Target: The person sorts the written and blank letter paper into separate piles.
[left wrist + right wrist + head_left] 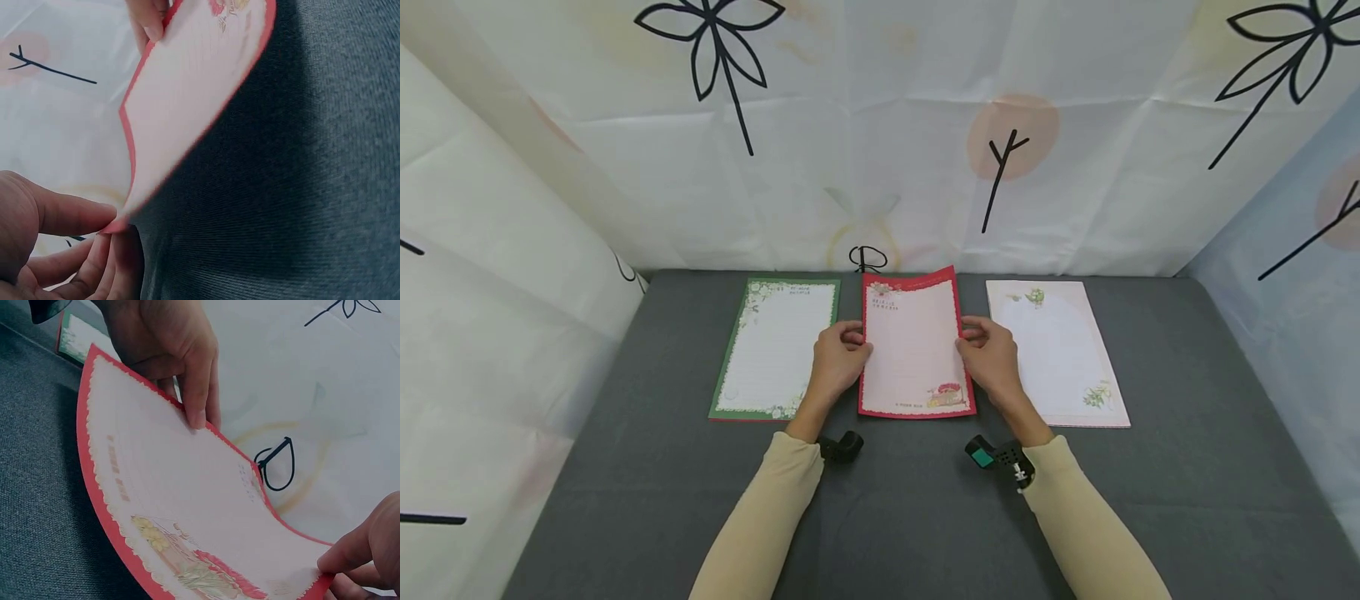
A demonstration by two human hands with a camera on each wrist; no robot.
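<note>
A sheet of red-bordered letter paper, pale pink inside with a printed picture at its lower right, is held up between both hands. My left hand pinches its left edge between thumb and fingers. On the opposite edge my right hand pinches it the same way. Both wrist views show the red-bordered paper bowing between the two grips, close over the dark cloth. Left of it lies a green-bordered sheet, partly covered by the left hand. A white sheet with leaf prints lies to the right, its left edge behind the right hand.
Dark grey cloth covers the table. Behind it and at both sides hang pale curtains printed with line-drawn plants. A thin red edge shows under the green-bordered sheet. Each wrist wears a black camera.
</note>
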